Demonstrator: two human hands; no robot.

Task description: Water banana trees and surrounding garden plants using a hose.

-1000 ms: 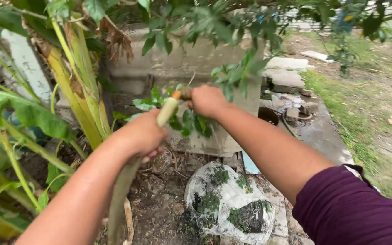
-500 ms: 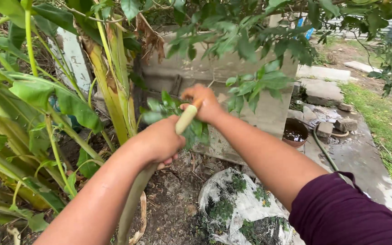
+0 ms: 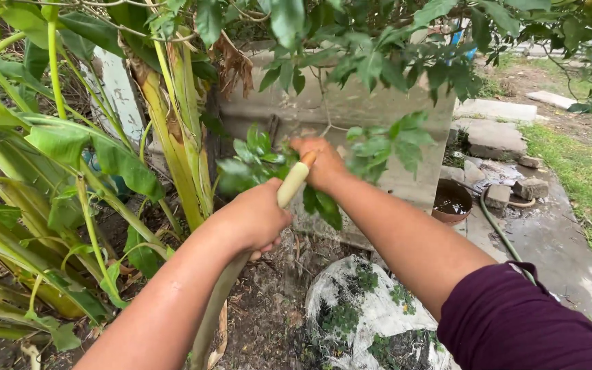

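Nearest, the right arm comes in from the lower right in a maroon sleeve [image 3: 515,322], forearm bare and stretched up and to the left. The left arm rises from the bottom edge, also bare, angled up to the right. Between them on the soil lies a white sack [image 3: 371,315] with green weeds and dirt on it.

The left hand [image 3: 251,219] is closed around a long pale stick [image 3: 292,183], fingers wrapped fully round the shaft with the knuckles up; below the fist the stick runs down toward the bottom edge, greenish and dull. Above the fist it shows a short cream length ending in an orange tip.

The right hand [image 3: 320,163] sits just beyond, at that tip, back of the hand toward the camera, wrist slightly bent. Its fingers are curled shut at the stick's end; leaves [image 3: 255,161] crowd around them, so exactly what they pinch cannot be told.

To the left stand thick yellow-green stalks [image 3: 179,144] with broad leaves. Behind the hands is a grey concrete wall [image 3: 351,109], overhung by leafy branches. Farther right, a brown pot [image 3: 451,201] holds dark water, a green hose [image 3: 498,233] trails past it over wet concrete, and grass lies beyond.
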